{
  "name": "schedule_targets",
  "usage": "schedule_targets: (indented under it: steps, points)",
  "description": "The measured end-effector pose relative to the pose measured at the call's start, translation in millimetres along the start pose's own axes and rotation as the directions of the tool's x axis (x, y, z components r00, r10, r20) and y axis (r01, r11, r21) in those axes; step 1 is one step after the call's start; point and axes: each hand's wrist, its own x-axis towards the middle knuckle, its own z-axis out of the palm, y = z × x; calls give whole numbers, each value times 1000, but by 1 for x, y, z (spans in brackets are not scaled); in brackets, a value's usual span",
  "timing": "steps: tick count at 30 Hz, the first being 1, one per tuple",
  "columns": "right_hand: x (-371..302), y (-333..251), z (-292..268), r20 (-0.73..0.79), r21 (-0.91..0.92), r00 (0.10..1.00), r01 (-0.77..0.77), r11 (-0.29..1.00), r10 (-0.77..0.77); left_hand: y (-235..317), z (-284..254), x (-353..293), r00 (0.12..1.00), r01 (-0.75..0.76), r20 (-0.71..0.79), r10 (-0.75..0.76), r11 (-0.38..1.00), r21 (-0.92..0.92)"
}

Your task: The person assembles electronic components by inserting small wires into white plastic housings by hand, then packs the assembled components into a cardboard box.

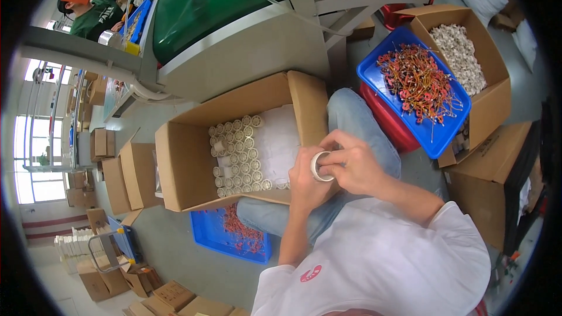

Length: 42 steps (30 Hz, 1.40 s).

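Observation:
A short white hollow cylinder (314, 171) is gripped in my left hand (302, 180), its open end facing right. Fingers of my right hand (355, 162) are bent into that opening; whether they hold a small part inside is hidden. Both hands are above my lap, at the right edge of an open cardboard carton (178, 167). Similar white cylinders (240, 152) stand in rows on the left side of the carton's floor, and a few lie on top of the others. White sheet material (278, 134) shows beside them.
To the right, a blue tray (436, 143) of red parts with wires (418, 82) rests on a red stool (386, 120). Behind it stands a carton of small white pieces (459, 52). Another blue tray (205, 234) lies on the floor. A green-topped conveyor (205, 11) runs ahead; a person (96, 14) sits far left.

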Motion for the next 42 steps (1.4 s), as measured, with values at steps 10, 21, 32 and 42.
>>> schedule_targets:
  steps: [10,21,32,42]
  points:
    - [5,4,-5,-10,-64,1000,-3,998,3,1,7,5,993,101,64,-95,990,-99]
    - [36,19,-45,-55,170,998,0,985,10,-24,-41,113,978,-209,56,202,959,193]
    - [4,91,-136,-434,-58,848,-362,930,303,-197,-249,425,835,98,-498,236,826,556]
    - [-9,134,-240,-751,-315,640,-560,767,159,-184,-127,299,411,-348,-613,675,738,579]
